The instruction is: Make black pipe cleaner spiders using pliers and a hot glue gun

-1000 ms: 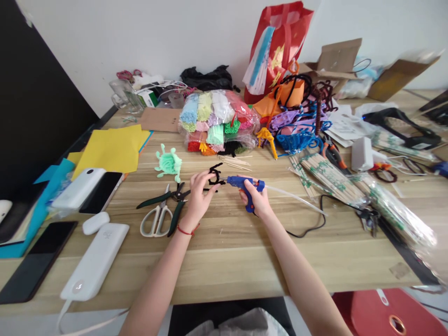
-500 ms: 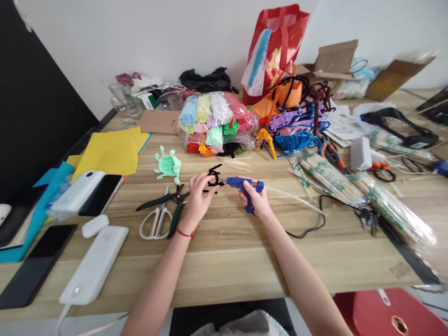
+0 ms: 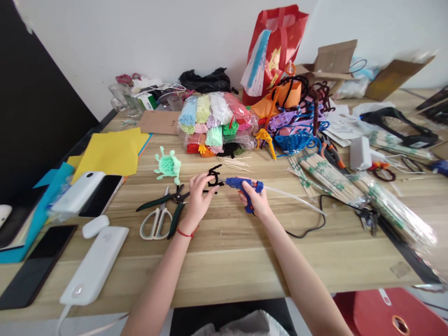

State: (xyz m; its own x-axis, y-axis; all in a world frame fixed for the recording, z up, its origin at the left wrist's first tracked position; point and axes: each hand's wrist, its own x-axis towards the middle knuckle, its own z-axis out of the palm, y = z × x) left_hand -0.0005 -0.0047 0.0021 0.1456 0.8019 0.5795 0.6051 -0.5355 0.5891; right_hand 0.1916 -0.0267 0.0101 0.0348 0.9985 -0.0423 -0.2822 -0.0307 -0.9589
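My left hand (image 3: 199, 196) pinches a black pipe cleaner shape (image 3: 214, 177), bent into a loop with ends sticking out. In my right hand (image 3: 257, 198) is a blue hot glue gun (image 3: 241, 183), my fingers wrapped round its handle. Its nozzle points left and meets or nearly meets the black shape; I cannot tell if they touch. A long clear glue stick (image 3: 294, 198) sticks out of the gun's back. Left of my left hand lie white-handled scissors (image 3: 156, 223) and dark green-handled cutters (image 3: 177, 210). Beyond them sits a mint green pipe cleaner figure (image 3: 168, 165).
Bundled pipe cleaners (image 3: 217, 122) in clear plastic lie at the back, near a red bag (image 3: 276, 51). Bagged wooden sticks (image 3: 332, 179) and pliers (image 3: 332, 153) are to the right. Phones, a white power bank (image 3: 96, 266) and yellow sheets (image 3: 108, 151) lie left. A black cord (image 3: 308, 231) trails rightward.
The glue gun and my right hand have shifted very slightly left. My left hand keeps its hold on the black shape, almost still.
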